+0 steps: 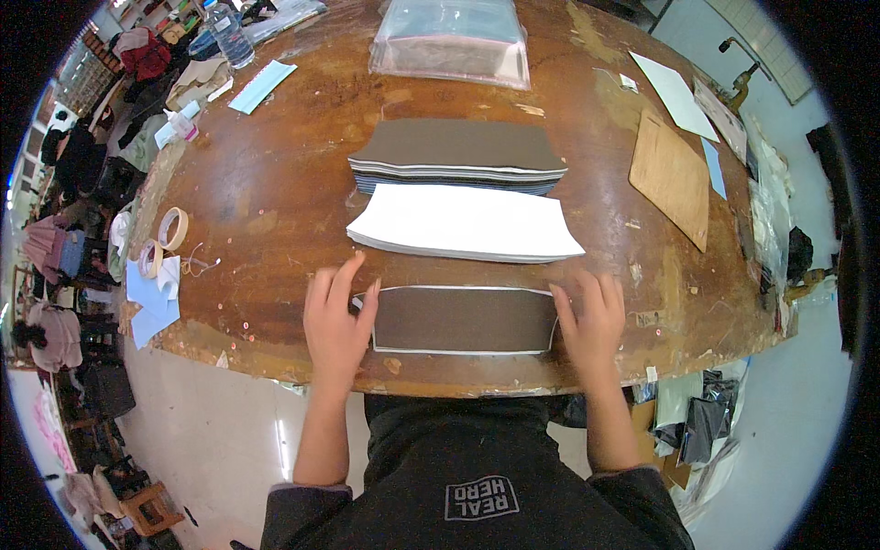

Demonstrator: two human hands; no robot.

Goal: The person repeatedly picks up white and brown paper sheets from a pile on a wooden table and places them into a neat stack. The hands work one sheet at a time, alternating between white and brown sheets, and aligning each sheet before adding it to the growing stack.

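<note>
A dark brown fabric panel (464,320) lies flat near the front edge of the table, over a white sheet that shows as a thin border. My left hand (340,323) is at its left end, thumb and fingers apart, the thumb beside the upper left corner. At the right end, my right hand (592,323) has its thumb by the upper right corner and its fingers spread, slightly blurred. Whether either thumb presses on the sheet is unclear. Just beyond lies a stack of white sheets (464,220). Behind that sits a thicker stack of brown panels (460,143) with layered white and dark edges.
Clear plastic bags (450,58) lie at the table's far side. A wooden board (670,175) and a white sheet (674,96) are on the right. Rolls of masking tape (173,229), blue paper pieces (152,302), a small squeeze bottle (182,126) and a water bottle (229,34) line the left.
</note>
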